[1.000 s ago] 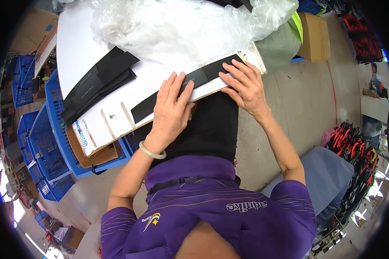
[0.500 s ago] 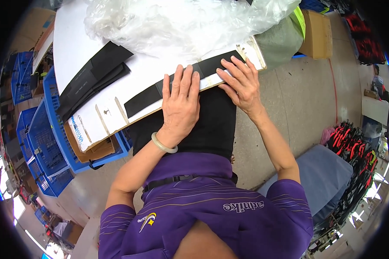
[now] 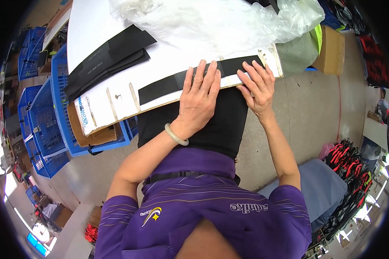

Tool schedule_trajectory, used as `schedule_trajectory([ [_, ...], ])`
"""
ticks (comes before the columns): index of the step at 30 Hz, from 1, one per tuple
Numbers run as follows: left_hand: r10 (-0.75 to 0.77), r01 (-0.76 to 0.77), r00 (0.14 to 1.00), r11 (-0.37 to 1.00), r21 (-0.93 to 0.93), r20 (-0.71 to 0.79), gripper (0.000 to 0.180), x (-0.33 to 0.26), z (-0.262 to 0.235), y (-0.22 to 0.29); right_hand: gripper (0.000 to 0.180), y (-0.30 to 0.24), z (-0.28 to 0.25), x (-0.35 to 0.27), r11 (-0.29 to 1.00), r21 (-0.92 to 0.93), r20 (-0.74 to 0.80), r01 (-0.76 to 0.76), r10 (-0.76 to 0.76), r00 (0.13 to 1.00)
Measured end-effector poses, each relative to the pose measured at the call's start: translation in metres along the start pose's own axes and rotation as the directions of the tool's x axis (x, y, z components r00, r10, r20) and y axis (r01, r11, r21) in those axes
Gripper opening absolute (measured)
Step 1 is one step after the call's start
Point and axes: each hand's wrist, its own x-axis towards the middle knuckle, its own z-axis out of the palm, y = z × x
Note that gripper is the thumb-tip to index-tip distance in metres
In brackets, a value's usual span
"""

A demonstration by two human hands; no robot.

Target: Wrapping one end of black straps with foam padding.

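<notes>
A long black fabric strip (image 3: 160, 87) lies along the near edge of a white board table (image 3: 116, 93). My left hand (image 3: 199, 97) presses flat on the strip's middle, fingers spread, a pale bangle on the wrist. My right hand (image 3: 257, 86) lies flat on the strip's right part near the table corner. A stack of black fabric pieces (image 3: 106, 60) rests further back on the left. Black cloth (image 3: 216, 125) covers my lap below the edge.
Crumpled clear plastic sheeting (image 3: 220, 21) covers the far side of the table. Blue plastic crates (image 3: 47, 116) stand at the left. A cardboard box (image 3: 330, 49) sits at the right, and red-and-black items (image 3: 350, 172) pile up at the lower right by a grey seat.
Both hands have slid along the strip, with the left hand moving up onto it and flattening. The view has shifted slightly.
</notes>
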Motion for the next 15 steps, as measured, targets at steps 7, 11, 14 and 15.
schedule_trajectory([
  [7,0.000,0.001,1.000,0.999,-0.033,0.016,0.051,-0.0010,-0.0029,-0.0034,0.034,0.0008,0.0023,-0.0006,1.000,0.000,0.003,0.013,-0.013,1.000],
  [11,-0.005,0.005,1.000,1.000,-0.011,0.024,0.052,-0.0023,-0.0036,-0.0049,0.033,0.0006,0.0059,-0.0010,1.000,0.013,-0.023,0.026,-0.025,0.999],
  [14,-0.020,0.021,1.000,1.000,-0.023,0.020,0.053,-0.0016,-0.0039,-0.0027,0.033,0.0017,0.0036,-0.0010,1.000,0.007,-0.024,0.024,-0.023,0.999],
  [15,-0.018,0.018,1.000,0.999,-0.037,0.013,0.054,-0.0005,-0.0034,-0.0016,0.033,0.0026,0.0030,-0.0012,1.000,0.010,-0.025,0.020,-0.020,1.000],
])
